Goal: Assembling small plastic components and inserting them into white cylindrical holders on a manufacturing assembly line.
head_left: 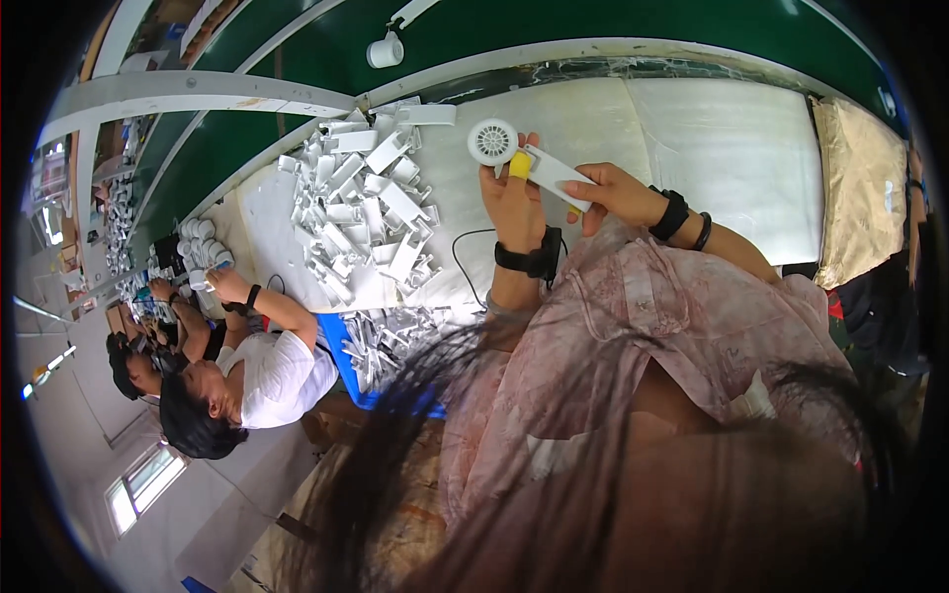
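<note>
Bright, mostly even light over table (732,158), faint sheen on pale surface. White parts (366,198) near washed out, soft shadows in gaps. Glare at window (145,484) and lamp (47,371), far left. Green wall (613,20) darker. Fisheye bends beam (217,95); rim falls to black. Disc (492,143) fairly sharp; foreground hair (395,445) dim, blurred, out of focus.
</note>
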Available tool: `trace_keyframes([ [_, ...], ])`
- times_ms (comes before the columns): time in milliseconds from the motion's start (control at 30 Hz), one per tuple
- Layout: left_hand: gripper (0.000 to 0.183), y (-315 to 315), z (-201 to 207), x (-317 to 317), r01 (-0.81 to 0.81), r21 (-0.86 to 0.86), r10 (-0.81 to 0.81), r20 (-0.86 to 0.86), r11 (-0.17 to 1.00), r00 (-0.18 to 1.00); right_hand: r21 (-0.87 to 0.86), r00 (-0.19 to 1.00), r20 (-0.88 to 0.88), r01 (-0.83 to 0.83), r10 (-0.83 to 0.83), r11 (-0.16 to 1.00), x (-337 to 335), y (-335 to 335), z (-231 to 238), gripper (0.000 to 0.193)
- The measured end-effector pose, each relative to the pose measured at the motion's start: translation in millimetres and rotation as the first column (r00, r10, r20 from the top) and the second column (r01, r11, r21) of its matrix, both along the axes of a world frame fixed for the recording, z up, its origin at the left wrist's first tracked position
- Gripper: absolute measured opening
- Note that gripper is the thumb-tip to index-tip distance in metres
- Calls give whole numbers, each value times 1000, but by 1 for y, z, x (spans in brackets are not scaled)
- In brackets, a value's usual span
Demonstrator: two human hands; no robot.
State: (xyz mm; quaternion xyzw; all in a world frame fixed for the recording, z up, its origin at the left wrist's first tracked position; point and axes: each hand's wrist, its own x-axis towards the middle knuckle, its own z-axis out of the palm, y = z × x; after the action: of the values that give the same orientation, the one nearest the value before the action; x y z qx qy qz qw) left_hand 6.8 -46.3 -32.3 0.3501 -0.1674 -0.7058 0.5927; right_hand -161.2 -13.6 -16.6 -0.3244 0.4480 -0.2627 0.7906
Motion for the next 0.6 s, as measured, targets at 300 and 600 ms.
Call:
trace_keyframes([
  [300, 40, -87, -16, -10, 155, 52, -160, 119, 987, 980, 121, 986, 110, 112, -126, 986, -20, -11, -30, 56],
  [600, 75, -288, -55, -41, 131, -181, 118, 915, 975, 385, 59, 970, -150, 202, -192, 978, -61, -22, -90, 51],
])
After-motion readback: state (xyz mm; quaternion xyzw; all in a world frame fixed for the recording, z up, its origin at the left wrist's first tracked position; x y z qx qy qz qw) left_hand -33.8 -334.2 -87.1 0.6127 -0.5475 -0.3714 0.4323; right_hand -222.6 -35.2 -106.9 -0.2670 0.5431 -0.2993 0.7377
